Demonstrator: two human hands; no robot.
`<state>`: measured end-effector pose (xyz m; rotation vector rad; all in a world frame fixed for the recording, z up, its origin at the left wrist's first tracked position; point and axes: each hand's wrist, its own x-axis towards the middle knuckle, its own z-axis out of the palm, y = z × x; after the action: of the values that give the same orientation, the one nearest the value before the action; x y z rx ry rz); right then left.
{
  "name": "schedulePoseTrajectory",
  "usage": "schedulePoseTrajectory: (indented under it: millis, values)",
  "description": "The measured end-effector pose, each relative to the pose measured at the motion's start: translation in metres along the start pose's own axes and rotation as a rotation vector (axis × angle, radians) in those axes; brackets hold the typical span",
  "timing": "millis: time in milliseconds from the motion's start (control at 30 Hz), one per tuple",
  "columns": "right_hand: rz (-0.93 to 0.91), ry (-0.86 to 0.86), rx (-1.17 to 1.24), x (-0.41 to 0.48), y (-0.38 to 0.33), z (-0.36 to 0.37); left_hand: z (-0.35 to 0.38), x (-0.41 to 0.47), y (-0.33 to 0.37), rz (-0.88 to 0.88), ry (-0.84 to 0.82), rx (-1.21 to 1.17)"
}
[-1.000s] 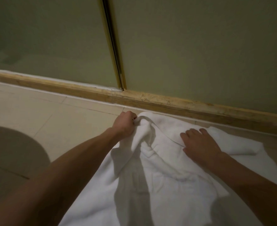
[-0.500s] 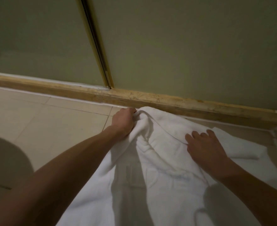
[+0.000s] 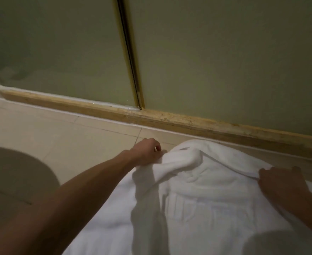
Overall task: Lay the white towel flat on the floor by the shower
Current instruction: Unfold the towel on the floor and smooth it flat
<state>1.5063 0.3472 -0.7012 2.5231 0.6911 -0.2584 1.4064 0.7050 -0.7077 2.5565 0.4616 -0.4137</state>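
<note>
My left hand (image 3: 147, 151) pinches the bunched far corner of the white towel (image 3: 206, 199), lying rumpled on the floor (image 3: 59, 137) just beside the shower sill (image 3: 188, 124). It looks soft, light and limp, so corners seem best to hold. My right hand (image 3: 283, 184) grips its fold

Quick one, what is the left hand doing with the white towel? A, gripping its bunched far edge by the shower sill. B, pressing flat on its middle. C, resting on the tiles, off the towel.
A: the left hand grips the bunched far edge of the white towel, near the shower sill.
</note>
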Motion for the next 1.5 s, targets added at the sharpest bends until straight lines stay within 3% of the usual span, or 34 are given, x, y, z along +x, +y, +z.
schedulePoseTrajectory:
  millis: [133, 233, 400, 533, 667, 733, 833, 933, 1000, 1067, 1233, 1333, 1500]
  values:
    - [-0.010, -0.074, -0.022, 0.008, -0.015, -0.033, -0.001, -0.017, -0.010, -0.023, -0.119, -0.009]
    - [-0.041, 0.136, 0.070, 0.024, -0.050, -0.066, 0.007, -0.027, -0.008, -0.047, -0.092, 0.024]
    - [-0.456, 0.290, 0.271, 0.055, -0.123, -0.114, 0.022, -0.040, 0.004, 0.055, 0.128, 0.140]
    - [-0.626, 0.225, 0.327, 0.072, -0.156, -0.119, 0.038, -0.055, 0.009, 0.196, 0.266, 0.160]
    - [-0.628, 0.094, 0.352, 0.090, -0.170, -0.119, 0.044, -0.064, 0.008, 0.315, 0.370, 0.255]
    - [-0.642, 0.041, 0.311, 0.097, -0.175, -0.122, 0.045, -0.070, 0.008, 0.364, 0.382, 0.349]
    - [-0.752, 0.103, 0.081, 0.096, -0.184, -0.125, 0.055, -0.075, 0.010, 0.368, 0.387, 0.470]
    - [-0.848, 0.206, -0.144, 0.088, -0.189, -0.125, 0.062, -0.079, 0.009, 0.351, 0.403, 0.386]
    - [-0.842, 0.240, -0.156, 0.087, -0.185, -0.129, 0.056, -0.076, 0.009, 0.271, 0.381, 0.204]
    - [-0.785, 0.241, -0.008, 0.089, -0.180, -0.135, 0.045, -0.064, 0.002, 0.121, 0.337, -0.003]
    - [-0.552, 0.267, 0.685, 0.089, -0.184, -0.139, 0.008, -0.031, -0.032, -0.144, 0.067, -0.368]
    - [-0.407, 0.257, 0.926, 0.086, -0.187, -0.139, -0.002, -0.023, -0.047, -0.118, -0.086, -0.315]
    - [-0.305, 0.292, 1.083, 0.088, -0.183, -0.144, -0.007, -0.021, -0.046, -0.073, -0.156, -0.359]
